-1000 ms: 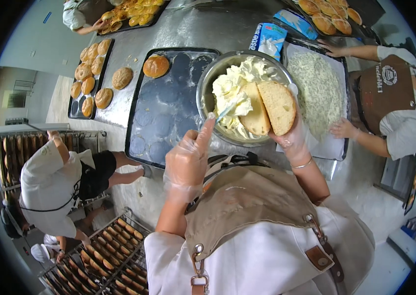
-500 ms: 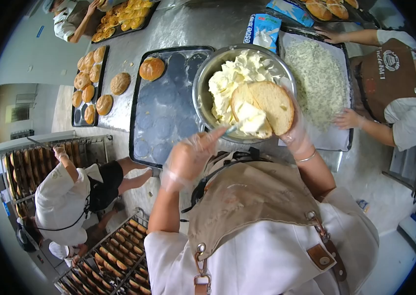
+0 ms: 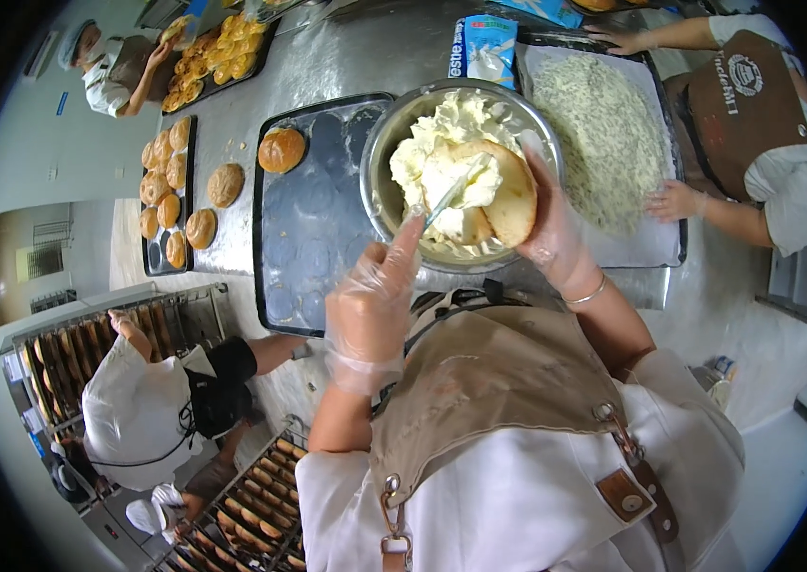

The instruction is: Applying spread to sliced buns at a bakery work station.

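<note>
My left hand (image 3: 370, 300), in a clear plastic glove, is closed round a thin spatula (image 3: 445, 202) loaded with pale cream. Over the near side of a steel bowl (image 3: 383, 198), the blade presses against a split round bun (image 3: 512, 195). My right hand (image 3: 550, 224), gloved as well, grips this bun from its right side and tilts it open, with cream on its cut face. A heap of whipped pale cream (image 3: 456, 116) fills much of the bowl behind the bun. The spatula's handle is mostly hidden in my left fist.
Left of the bowl lies a dark floured tray (image 3: 313, 229) with one bun (image 3: 282, 151) on it. On the right, a paper-lined tray (image 3: 604, 143) holds pale crumbly topping, with a co-worker's hand (image 3: 675, 201) at its edge. Bread racks (image 3: 261, 505) and other people stand to the left.
The bun has tilted, so less of its cut face shows. My left hand has turned more upright, and the spatula now carries a bigger lump of cream. The whole view has shifted slightly.
</note>
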`<state>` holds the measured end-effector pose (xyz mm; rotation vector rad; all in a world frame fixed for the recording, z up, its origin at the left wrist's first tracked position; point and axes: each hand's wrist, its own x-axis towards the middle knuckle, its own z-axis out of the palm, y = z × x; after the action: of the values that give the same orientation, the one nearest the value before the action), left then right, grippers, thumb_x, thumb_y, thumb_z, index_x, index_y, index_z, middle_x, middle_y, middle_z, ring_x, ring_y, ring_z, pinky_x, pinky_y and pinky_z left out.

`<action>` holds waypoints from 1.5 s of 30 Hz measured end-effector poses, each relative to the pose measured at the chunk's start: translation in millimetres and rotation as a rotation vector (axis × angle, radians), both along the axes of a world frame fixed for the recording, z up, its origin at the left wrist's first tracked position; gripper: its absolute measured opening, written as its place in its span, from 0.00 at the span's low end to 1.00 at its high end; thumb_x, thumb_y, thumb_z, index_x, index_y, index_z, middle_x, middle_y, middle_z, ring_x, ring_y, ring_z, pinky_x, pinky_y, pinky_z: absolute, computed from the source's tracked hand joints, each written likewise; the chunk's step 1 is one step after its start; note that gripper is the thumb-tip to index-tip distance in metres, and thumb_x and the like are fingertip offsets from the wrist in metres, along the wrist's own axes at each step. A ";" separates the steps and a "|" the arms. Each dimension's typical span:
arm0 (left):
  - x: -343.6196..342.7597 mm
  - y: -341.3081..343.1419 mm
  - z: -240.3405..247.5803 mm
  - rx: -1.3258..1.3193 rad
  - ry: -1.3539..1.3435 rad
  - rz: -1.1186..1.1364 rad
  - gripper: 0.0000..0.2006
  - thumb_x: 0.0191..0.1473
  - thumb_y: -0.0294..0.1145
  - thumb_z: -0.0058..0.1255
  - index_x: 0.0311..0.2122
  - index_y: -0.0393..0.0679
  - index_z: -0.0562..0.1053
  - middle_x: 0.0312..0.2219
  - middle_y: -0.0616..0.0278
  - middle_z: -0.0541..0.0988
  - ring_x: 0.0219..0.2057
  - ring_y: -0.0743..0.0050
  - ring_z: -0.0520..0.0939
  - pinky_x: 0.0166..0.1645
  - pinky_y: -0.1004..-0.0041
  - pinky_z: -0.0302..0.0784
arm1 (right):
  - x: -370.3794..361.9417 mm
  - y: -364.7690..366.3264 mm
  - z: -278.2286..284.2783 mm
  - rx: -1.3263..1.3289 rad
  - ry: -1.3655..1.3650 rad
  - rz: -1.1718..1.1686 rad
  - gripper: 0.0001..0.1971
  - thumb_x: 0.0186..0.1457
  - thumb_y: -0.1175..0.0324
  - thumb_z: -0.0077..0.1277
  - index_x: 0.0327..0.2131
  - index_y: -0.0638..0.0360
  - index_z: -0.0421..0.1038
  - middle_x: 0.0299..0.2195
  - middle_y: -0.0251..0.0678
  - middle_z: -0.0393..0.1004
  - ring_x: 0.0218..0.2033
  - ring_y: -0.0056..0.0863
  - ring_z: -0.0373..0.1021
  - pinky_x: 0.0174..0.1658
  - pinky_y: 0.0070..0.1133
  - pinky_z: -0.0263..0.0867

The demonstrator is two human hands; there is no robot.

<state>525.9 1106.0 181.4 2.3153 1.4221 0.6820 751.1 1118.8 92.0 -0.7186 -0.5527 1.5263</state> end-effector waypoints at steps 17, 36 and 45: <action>7.1 -28.4 33.7 -0.047 0.473 -0.135 0.31 0.50 0.20 0.49 0.60 0.59 0.69 0.31 0.59 0.78 0.23 0.61 0.80 0.28 0.64 0.77 | -1.5 30.6 -1.4 0.353 -0.387 -0.313 0.23 0.69 0.61 0.38 0.60 0.67 0.56 0.56 0.42 0.66 0.57 0.30 0.65 0.61 0.31 0.63; 11.5 56.2 51.7 -0.297 0.078 -0.444 0.18 0.55 0.26 0.51 0.52 0.50 0.77 0.24 0.58 0.76 0.28 0.76 0.80 0.33 0.75 0.75 | 16.8 -10.0 12.6 0.486 0.101 -0.010 0.26 0.67 0.65 0.39 0.63 0.69 0.50 0.62 0.47 0.60 0.61 0.35 0.62 0.64 0.34 0.59; 11.2 75.2 42.0 -0.460 -0.289 -0.109 0.19 0.57 0.20 0.49 0.54 0.44 0.75 0.23 0.62 0.73 0.27 0.77 0.74 0.38 0.76 0.73 | 58.5 -4.1 -9.4 0.190 0.496 0.032 0.22 0.66 0.69 0.38 0.62 0.64 0.56 0.60 0.45 0.63 0.59 0.34 0.65 0.63 0.32 0.62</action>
<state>537.1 1181.2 223.4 1.8390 1.1657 0.5589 809.7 1114.7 82.5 -0.1709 -0.3269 1.5840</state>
